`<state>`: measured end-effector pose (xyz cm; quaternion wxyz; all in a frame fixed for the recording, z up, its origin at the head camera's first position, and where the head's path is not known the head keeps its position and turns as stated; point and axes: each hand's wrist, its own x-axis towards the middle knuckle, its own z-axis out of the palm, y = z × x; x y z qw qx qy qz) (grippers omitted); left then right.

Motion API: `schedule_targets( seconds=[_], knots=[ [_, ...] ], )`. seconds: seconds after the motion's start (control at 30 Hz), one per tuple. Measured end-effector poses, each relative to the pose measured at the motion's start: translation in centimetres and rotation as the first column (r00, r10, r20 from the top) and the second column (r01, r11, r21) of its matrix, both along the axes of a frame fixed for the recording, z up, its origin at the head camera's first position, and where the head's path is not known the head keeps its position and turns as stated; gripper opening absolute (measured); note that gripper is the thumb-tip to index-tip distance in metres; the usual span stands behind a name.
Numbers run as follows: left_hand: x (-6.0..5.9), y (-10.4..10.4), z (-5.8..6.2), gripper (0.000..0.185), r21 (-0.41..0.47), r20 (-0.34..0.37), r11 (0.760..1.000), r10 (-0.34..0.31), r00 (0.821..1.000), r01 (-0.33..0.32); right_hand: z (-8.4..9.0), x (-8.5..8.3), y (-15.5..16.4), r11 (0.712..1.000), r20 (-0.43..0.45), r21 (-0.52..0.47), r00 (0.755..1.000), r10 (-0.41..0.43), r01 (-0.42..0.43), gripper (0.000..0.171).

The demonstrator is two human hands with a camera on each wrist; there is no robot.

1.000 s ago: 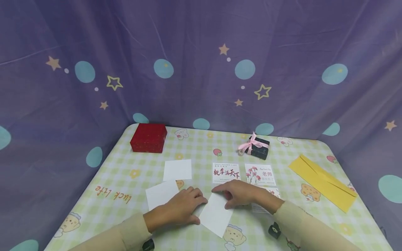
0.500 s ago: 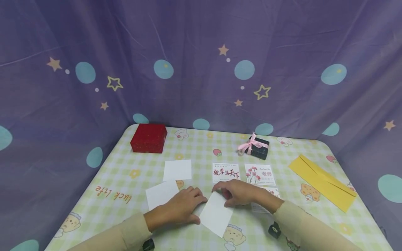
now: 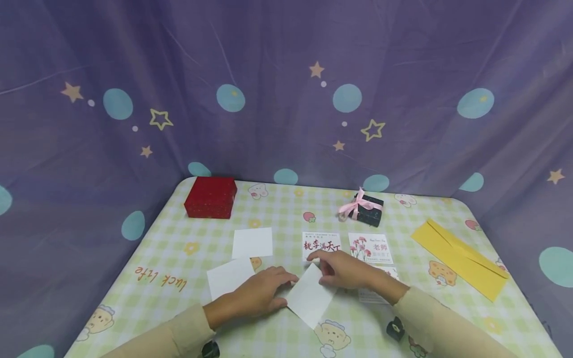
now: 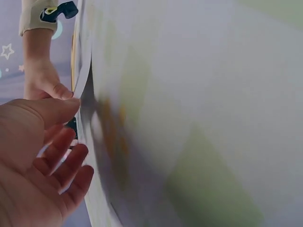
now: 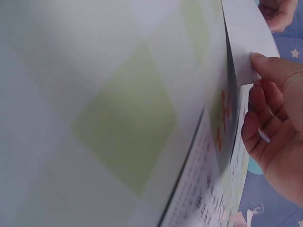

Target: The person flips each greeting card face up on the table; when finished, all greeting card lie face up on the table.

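Observation:
A blank white card stands at a slant between the two hands, slightly raised off the tablecloth. My left hand holds its left edge with the thumb and index finger; the other fingers curl loosely in the left wrist view. My right hand pinches the right side, the thumb lying on the card in the right wrist view. Left of the hands lie a second white card, partly covered by my left hand, and a white square. Printed cards lie beyond and beside my right hand.
A red box sits at the back left. At the back right is a small black box with a pink ribbon. A yellow envelope lies at the right. A purple curtain hangs behind the table.
The white card between the hands has turned and shifted slightly away from the person. My right hand has moved a little to the right with it; the left hand has shifted only slightly.

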<state>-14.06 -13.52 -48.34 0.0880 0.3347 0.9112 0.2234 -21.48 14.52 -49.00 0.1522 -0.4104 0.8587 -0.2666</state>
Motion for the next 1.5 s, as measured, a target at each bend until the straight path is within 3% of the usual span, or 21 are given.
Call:
schedule_targets(
  seconds=[0.13, 0.3, 0.4, 0.5, 0.73, 0.83, 0.97, 1.1, 1.27, 1.5],
  knots=[
    [-0.1, -0.1, 0.6, 0.048, 0.084, 0.062, 0.996, -0.005, 0.998, -0.001, 0.4, -0.1, 0.5, 0.999, -0.010, -0.024, 1.000, -0.028, 0.027, 0.034],
    [-0.6, -0.5, 1.4, 0.046, 0.173, 0.076, 0.983, -0.076, 0.994, 0.061, 1.3, 0.0, 1.2, 0.985, 0.011, -0.168, 1.000, -0.025, 0.026, 0.005],
    [-0.9, -0.8, 1.9, 0.040, 0.217, 0.041, 0.973, -0.095, 0.995, 0.084, 1.8, -0.1, 1.5, 0.967, 0.016, -0.252, 0.999, -0.036, 0.039, 0.010],
    [-1.1, -0.9, 2.5, 0.035, 0.246, 0.011, 0.967, -0.074, 0.997, 0.069, 2.2, -0.3, 1.8, 0.946, 0.047, -0.322, 0.998, -0.033, 0.046, 0.014],
    [-1.8, -0.9, 3.1, 0.036, 0.291, 0.053, 0.957, -0.019, 0.998, 0.003, 2.8, -0.4, 2.8, 0.894, 0.166, -0.446, 0.985, 0.048, 0.031, 0.029],
    [-2.0, -0.7, 2.9, 0.035, 0.303, 0.027, 0.953, 0.019, 0.999, -0.026, 2.6, -0.2, 3.1, 0.889, 0.176, -0.451, 0.984, 0.006, 0.076, 0.031],
    [-2.2, -0.3, 2.6, 0.039, 0.326, -0.006, 0.943, 0.073, 0.997, -0.067, 2.0, 0.2, 2.9, 0.895, 0.173, -0.409, 0.978, -0.116, 0.178, 0.029],
    [-2.3, 0.2, 2.2, 0.055, 0.319, -0.009, 0.943, 0.096, 0.995, -0.088, 1.6, 0.6, 2.7, 0.904, 0.146, -0.363, 0.972, -0.186, 0.227, 0.056],
    [-2.3, 0.6, 1.5, 0.073, 0.282, 0.017, 0.955, 0.086, 0.996, -0.087, 1.2, 0.9, 3.0, 0.917, 0.130, -0.309, 0.967, -0.221, 0.251, 0.078],
    [-2.0, 1.2, 1.0, 0.080, 0.240, 0.103, 0.969, 0.030, 0.994, -0.054, 0.8, 1.0, 3.9, 0.945, 0.077, -0.266, 0.981, -0.179, 0.193, 0.065]
  ],
)
